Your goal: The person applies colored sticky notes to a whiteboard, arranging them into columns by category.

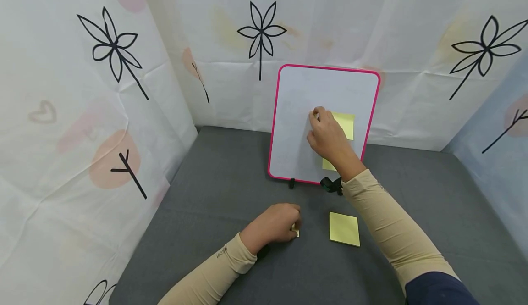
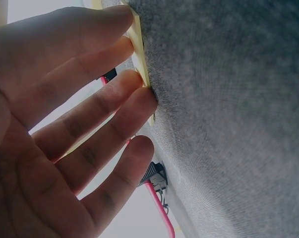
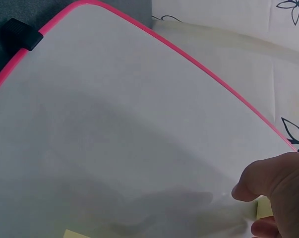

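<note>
On the grey tabletop my left hand (image 1: 275, 224) pinches a yellow sticky note pad (image 1: 295, 232), mostly hidden by the fingers from above. Its thin pale edge (image 2: 141, 54) shows at the fingertips in the left wrist view. My right hand (image 1: 330, 137) is up in front of a whiteboard (image 1: 297, 117) with a pink rim, thumb and fingers bent and a gap between them. Just beside that hand a yellow sticky note (image 1: 346, 125) is on the board. A lower sticky note (image 1: 328, 165) is partly covered by the wrist.
A second yellow sticky note pad (image 1: 344, 229) lies on the grey table (image 1: 231, 167), right of my left hand. Black clips (image 1: 292, 184) hold the board's bottom edge. Behind it hangs a pale cloth (image 1: 222, 25) with flower drawings.
</note>
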Demonstrator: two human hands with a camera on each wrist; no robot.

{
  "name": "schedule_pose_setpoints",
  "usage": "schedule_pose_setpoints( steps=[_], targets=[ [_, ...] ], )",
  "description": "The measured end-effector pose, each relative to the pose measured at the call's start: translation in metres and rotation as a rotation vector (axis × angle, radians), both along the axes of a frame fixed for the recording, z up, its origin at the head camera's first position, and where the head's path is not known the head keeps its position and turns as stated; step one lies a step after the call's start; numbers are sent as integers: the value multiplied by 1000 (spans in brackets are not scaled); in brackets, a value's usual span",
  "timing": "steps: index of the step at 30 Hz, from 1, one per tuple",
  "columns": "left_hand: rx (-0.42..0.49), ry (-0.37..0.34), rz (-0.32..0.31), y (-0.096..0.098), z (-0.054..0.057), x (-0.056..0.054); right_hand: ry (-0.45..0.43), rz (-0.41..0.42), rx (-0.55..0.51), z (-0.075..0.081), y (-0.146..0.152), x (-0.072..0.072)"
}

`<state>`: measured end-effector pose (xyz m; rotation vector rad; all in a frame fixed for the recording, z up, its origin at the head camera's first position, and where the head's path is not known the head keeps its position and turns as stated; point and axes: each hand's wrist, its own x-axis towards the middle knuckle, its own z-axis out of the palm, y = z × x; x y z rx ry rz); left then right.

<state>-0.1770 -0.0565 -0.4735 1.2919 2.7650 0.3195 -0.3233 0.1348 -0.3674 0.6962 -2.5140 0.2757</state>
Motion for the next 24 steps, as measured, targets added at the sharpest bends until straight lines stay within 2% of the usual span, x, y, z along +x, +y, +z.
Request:
schedule_pose_setpoints(
  steps=[15,24],
  targets=[
    [-1,4,-1,1,-1,-1,62,-52,101,-1,-1,-1],
    [-2,2,-4,1,-2,-2,43,-107,144,-3,-1,1]
  ],
)
